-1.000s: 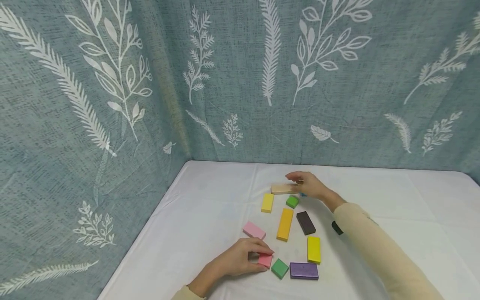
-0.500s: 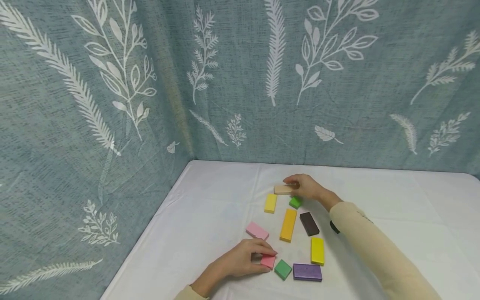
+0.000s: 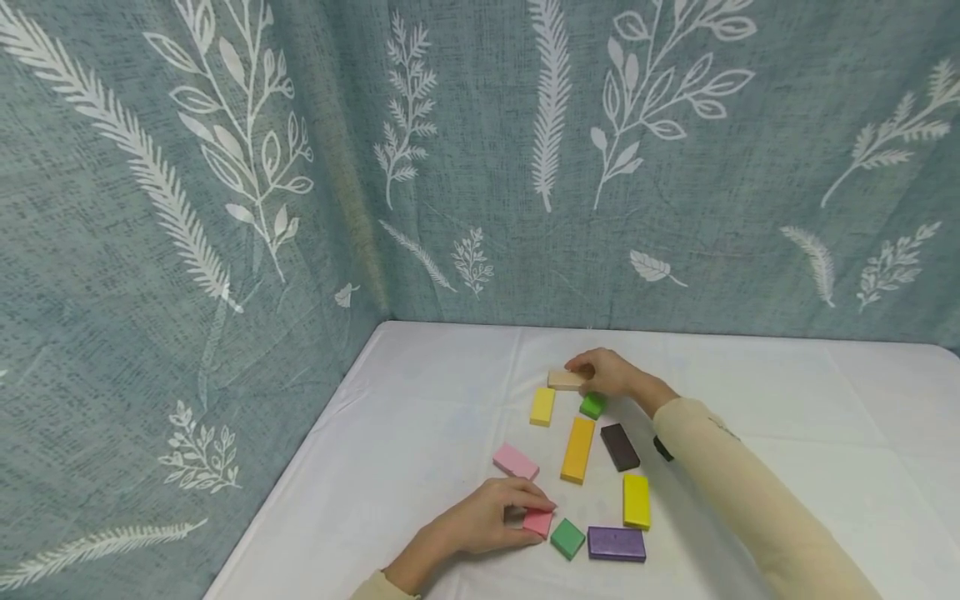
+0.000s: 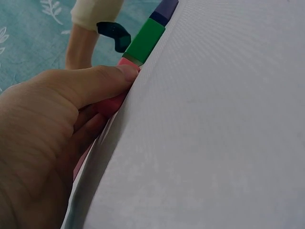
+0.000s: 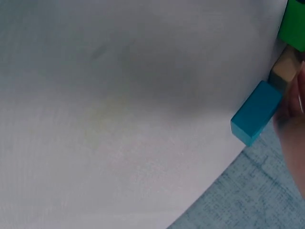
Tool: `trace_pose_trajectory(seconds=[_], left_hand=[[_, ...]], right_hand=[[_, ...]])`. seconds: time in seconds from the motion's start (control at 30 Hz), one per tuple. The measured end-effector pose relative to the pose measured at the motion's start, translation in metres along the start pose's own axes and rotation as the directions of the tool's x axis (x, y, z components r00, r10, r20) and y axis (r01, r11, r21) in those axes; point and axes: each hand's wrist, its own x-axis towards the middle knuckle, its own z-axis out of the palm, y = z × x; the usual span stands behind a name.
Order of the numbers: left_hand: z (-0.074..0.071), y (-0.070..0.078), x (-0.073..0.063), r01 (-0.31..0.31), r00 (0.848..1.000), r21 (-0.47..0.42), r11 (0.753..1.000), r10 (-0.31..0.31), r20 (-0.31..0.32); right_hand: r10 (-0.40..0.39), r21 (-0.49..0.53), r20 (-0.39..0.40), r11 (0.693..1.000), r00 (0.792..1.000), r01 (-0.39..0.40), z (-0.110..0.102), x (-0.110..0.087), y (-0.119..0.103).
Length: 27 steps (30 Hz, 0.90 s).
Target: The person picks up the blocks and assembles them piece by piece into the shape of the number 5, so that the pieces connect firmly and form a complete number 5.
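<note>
My left hand pinches a small coral-pink block between thumb and fingers on the white table. In the left wrist view the thumb lies over that block, and a green block stands just past it. Farther back, my right hand holds the right end of a natural wood block. Its fingers also show on the wood block in the right wrist view, where a blue block sits beside it. The blue block is hidden in the head view.
Around the hands lie light yellow, bright green, orange, dark brown, pink, yellow, green and purple blocks. A leaf-patterned curtain hangs behind the table.
My right hand has come down onto the wood block and now covers the blue block in the head view. The left hand stays on the coral-pink block. The head view shifted slightly.
</note>
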Motion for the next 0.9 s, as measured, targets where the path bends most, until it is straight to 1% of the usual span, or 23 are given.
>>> trace_pose_trajectory(seconds=[0.23, 0.33, 0.53, 0.67, 0.9], left_hand=[[0.002, 0.001, 0.001, 0.003, 1.0, -0.01, 1.0, -0.003, -0.002], [0.003, 0.0, 0.002, -0.005, 1.0, -0.012, 1.0, 0.005, -0.006], [0.005, -0.001, 0.0, -0.006, 1.0, -0.003, 1.0, 0.006, -0.019], [0.005, -0.002, 0.0, -0.005, 1.0, 0.0, 1.0, 0.005, -0.026], [0.004, -0.004, 0.0, 0.003, 1.0, -0.002, 1.0, -0.003, -0.027]], right_hand=[[0.026, -0.018, -0.026, 0.999, 0.999, -0.027, -0.003, -0.005, -0.001], [0.011, -0.035, -0.04, 0.999, 0.999, -0.012, -0.008, -0.008, 0.0], [-0.045, -0.033, -0.056, 0.999, 0.997, 0.043, -0.027, -0.019, -0.001], [-0.032, -0.031, -0.076, 0.999, 0.997, 0.03, -0.042, -0.029, 0.003], [-0.004, -0.07, -0.092, 0.998, 0.996, -0.003, -0.067, -0.052, 0.015]])
